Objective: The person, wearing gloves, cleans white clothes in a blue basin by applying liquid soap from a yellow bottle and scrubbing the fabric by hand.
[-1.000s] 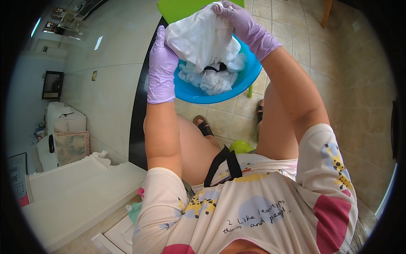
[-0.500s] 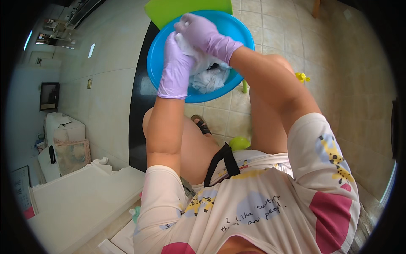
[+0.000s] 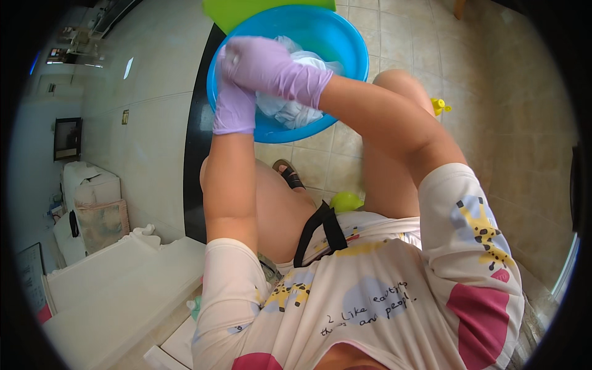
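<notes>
A round blue basin (image 3: 354,46) stands on the tiles in front of me, with crumpled white cloth (image 3: 297,115) lying wet-looking inside. My left hand (image 3: 233,110), in a lilac glove, is closed at the basin's left side. Pressed against it is my right hand (image 3: 265,66), gloved alike, its fingers curled in a fist. The right glove covers most of the left fingers. Cloth shows just beneath the right wrist and appears bunched in both hands, though the part inside the grip is hidden.
A lime-green panel (image 3: 229,13) lies behind the basin. A black floor strip (image 3: 196,148) runs along its left. Near my right knee is a small yellow object (image 3: 439,106). White furniture (image 3: 117,283) stands at lower left, and my sandalled foot (image 3: 290,174) is below the basin.
Both hands have shifted left and slightly down, to the basin's left rim. The right hand now overlaps the left, and the cloth earlier visible between them is covered.
</notes>
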Demonstrator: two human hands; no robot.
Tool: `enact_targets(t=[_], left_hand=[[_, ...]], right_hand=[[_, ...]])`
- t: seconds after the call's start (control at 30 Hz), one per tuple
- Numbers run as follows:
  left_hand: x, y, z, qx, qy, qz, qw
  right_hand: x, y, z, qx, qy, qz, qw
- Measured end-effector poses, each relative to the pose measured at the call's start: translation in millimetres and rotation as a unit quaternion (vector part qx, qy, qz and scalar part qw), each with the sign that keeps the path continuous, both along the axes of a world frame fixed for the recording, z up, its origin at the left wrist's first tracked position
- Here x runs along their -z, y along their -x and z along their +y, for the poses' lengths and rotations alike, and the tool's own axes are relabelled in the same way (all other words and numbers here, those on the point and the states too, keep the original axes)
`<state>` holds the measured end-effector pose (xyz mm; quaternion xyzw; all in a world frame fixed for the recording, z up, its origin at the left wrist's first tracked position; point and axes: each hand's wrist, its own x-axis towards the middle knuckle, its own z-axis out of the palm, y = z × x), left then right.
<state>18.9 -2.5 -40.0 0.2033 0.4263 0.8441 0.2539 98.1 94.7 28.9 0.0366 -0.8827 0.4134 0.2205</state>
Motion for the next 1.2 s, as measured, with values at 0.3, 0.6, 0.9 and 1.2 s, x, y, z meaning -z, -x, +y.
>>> enact_targets(t=[0.3,0.6,0.9,1.2], left_hand=[[-30,-45,57,-0.209,0.219,0.067,0.951],[-9,1,12,-0.232,0.365,0.483,0.761],[-23,-16,-7,0.094,-0.1,-0.077,0.988],[-19,-5,37,0.105,-0.099,-0.241,0.96]], right_hand=[[4,33,67,0.081,0.063,-0.12,0.987],[-11,2,16,0.033,-0.049,-0.009,0.998],[-13,-27,-5,-0.062,-0.106,-0.009,0.992],[-3,31,68,-0.004,-0.077,-0.04,0.996]])
